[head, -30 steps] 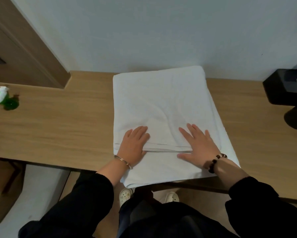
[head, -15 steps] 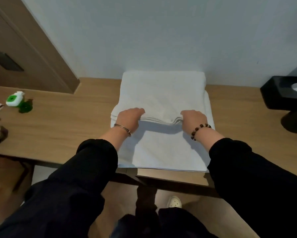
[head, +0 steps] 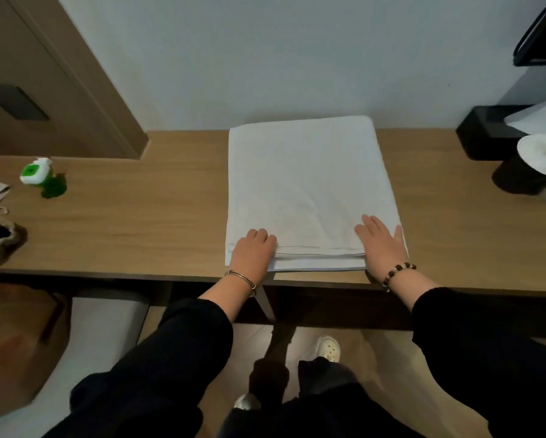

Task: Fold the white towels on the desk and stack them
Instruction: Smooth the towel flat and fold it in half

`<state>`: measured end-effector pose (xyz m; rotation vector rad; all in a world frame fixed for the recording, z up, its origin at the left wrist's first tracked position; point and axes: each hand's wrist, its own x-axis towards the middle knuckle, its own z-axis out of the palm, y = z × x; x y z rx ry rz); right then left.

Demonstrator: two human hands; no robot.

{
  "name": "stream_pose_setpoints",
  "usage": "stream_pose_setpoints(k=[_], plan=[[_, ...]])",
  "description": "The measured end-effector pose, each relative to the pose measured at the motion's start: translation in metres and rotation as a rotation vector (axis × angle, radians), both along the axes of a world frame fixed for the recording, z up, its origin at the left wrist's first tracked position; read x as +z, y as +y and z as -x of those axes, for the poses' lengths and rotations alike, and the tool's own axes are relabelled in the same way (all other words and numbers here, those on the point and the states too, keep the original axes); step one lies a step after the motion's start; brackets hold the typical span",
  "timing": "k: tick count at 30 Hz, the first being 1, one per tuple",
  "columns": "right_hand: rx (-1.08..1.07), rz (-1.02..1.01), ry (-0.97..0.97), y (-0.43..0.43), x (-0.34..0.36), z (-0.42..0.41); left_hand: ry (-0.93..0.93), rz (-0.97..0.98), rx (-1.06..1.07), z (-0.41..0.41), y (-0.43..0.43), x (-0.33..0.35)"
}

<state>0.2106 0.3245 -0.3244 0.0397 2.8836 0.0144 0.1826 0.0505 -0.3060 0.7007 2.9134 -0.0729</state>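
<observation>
Two hands on the near edge of a folded white towel (head: 306,184) on a wooden desk (head: 139,216).

The right hand (head: 382,245) lies flat and open, fingers spread, palm pressing the towel's near right corner. The left hand (head: 252,252) sits on the near left corner with its fingers bent at the knuckles; whether it pinches the layers cannot be told. The towel is a soft, matte rectangle reaching from the desk's near edge to the far wall, with stacked layers showing as thin lines along its near edge. The desk has a smooth, pale wood grain. A thin metal bangle (head: 241,278) circles the left wrist and a dark beaded bracelet (head: 398,273) the right.
</observation>
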Motion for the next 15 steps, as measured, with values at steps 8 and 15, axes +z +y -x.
stream_pose_setpoints(k=[8,15], plan=[[-0.072,0.016,0.021,-0.004,-0.007,-0.001,-0.006,0.004,0.012,0.014,-0.023,-0.003],[-0.28,0.22,0.619,-0.011,0.025,0.005,0.284,-0.399,-0.068,0.029,-0.018,0.054]])
